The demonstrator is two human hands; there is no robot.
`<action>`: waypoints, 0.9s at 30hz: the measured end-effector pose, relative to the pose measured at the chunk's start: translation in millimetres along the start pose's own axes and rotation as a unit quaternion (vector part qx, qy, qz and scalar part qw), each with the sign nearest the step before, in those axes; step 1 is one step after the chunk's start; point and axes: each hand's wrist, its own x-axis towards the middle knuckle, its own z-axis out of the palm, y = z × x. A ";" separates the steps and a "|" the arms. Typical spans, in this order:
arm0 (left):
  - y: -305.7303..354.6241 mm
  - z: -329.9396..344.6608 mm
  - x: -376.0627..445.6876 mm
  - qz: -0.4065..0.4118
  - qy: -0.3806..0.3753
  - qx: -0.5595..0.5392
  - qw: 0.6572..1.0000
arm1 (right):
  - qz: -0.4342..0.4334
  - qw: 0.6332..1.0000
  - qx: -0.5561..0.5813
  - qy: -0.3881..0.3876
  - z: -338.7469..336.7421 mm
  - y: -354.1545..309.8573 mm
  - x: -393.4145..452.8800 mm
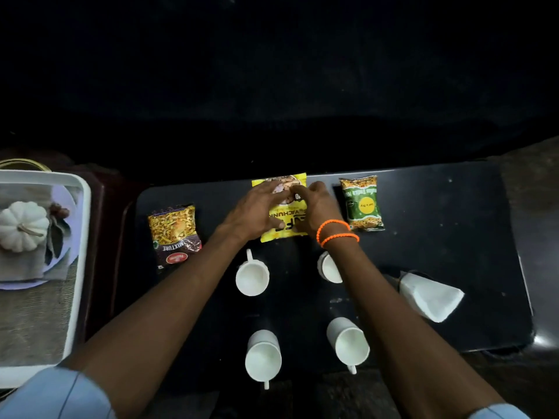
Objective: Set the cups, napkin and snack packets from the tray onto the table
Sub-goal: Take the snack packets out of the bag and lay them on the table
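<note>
While both hands are lying on yellow packet (282, 217) at tabletop (453, 237) far edge: left hand (257, 211) resting flat, fingers straight; right hand (314, 207) grip pinching packet top. Packet lettering partly covered. Right forearm hiding much of far-right cup (328, 269).

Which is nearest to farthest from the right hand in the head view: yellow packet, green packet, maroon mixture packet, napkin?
From the right hand:
1. yellow packet, under the hand, table centre.
2. green packet, just to its right.
3. napkin, nearer right corner.
4. maroon mixture packet, far left.
</note>
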 end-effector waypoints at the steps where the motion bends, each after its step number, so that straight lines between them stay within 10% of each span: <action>1: -1.2 0.0 1.1 0.003 -0.007 -0.003 1.000 | 0.002 1.000 0.001 0.009 4.8 -0.3 -3.7; 17: -2.9 3.2 -2.6 0.043 -0.032 -0.028 0.998 | 0.047 0.994 -0.038 0.094 6.0 -17.3 -7.8; 24: -58.7 -19.1 -83.9 -0.125 0.379 -0.126 0.908 | -0.025 0.993 0.098 0.068 11.3 -87.6 -2.4; 27: -106.5 -9.9 -133.8 -0.275 0.384 -0.133 0.871 | -0.079 0.992 0.089 -0.037 43.7 -126.8 -6.1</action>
